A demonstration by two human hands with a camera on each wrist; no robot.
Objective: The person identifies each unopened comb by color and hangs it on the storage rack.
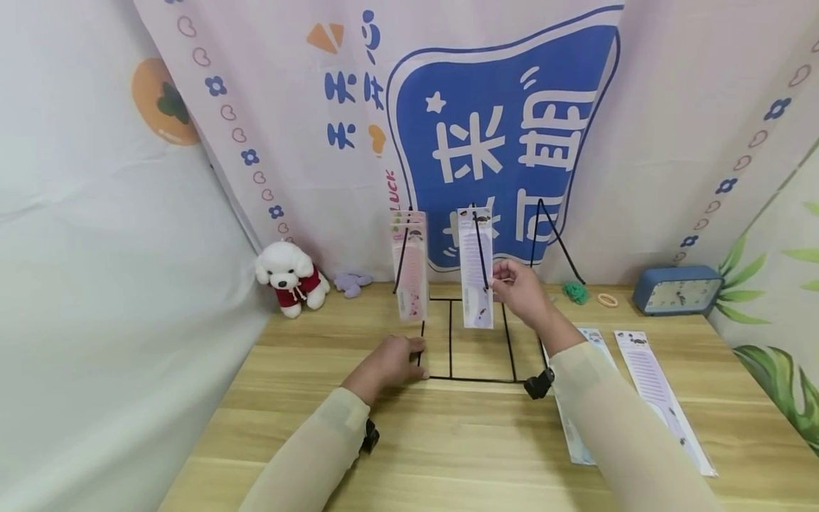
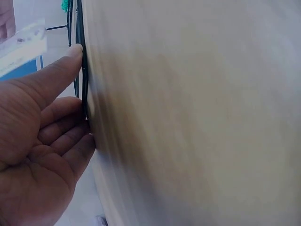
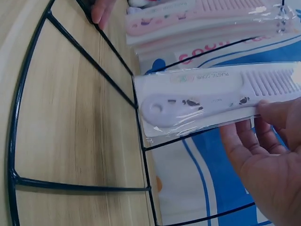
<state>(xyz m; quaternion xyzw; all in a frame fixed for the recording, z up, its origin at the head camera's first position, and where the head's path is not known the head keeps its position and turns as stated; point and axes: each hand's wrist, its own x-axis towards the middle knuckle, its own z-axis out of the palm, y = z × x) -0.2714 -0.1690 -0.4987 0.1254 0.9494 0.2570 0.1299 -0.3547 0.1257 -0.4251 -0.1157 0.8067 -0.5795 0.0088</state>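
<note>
Comb [image 1: 476,274], purple and sealed in a clear packet, hangs from the middle hook of the rack [image 1: 451,340]; your right hand [image 1: 523,293] pinches its edge between thumb and fingers. Your left hand [image 1: 390,361], well apart from the right, grips the rack's left base rail by thumb and fingers. Pink combs [image 1: 411,274] hang on the rack's left hook (more than one, layered). On the table [image 1: 448,441], right of the rack, lie a blue packet [image 1: 578,441], partly hidden under your sleeve [image 1: 614,412], and a second purple comb [image 1: 657,390]. A toy dog [image 1: 291,276] sits left of the rack; a clock [image 1: 678,291] stands right of it.
</note>
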